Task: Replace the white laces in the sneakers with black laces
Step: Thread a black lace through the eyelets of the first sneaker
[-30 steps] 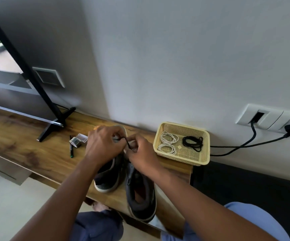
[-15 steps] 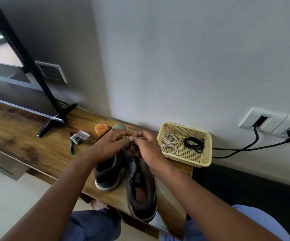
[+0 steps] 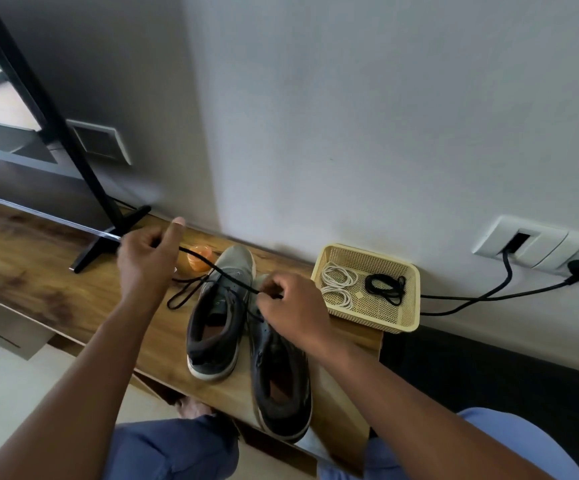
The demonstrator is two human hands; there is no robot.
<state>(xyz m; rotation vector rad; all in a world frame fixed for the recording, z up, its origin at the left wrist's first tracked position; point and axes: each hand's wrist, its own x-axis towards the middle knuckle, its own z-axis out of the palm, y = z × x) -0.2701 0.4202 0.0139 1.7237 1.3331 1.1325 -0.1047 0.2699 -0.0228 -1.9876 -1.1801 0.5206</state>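
- Black stand leg (image 3: 108, 233) of a large screen rests on the wooden shelf (image 3: 38, 271) at far left, against the grey wall.
- Left hand (image 3: 146, 261) is raised above the shelf, forearm reaching up from the lower left; its fingers are curled round the black lace (image 3: 212, 268), thumb sticking up toward the wall.
- From that grip the lace runs taut, slanting down to the right across the left sneaker (image 3: 218, 320); a slack loop of it lies on the wood just left of that shoe.
- Behind the lace, a small orange round thing (image 3: 198, 259) sits near the wall.
- Both grey sneakers stand side by side on the shelf, toes to the wall; the right sneaker (image 3: 277, 382) has its heel over the front edge.
- Right hand (image 3: 295, 306) hovers low over the right sneaker's tongue, fingertips pinching the lace's other end.
- Beyond it, a cream mesh basket (image 3: 409, 306) holds coiled white laces (image 3: 336, 282) on its left and a second bundled black lace (image 3: 385, 289) on its right.
- Two dark cables (image 3: 471, 299) run from the wall sockets (image 3: 541, 244) at far right.
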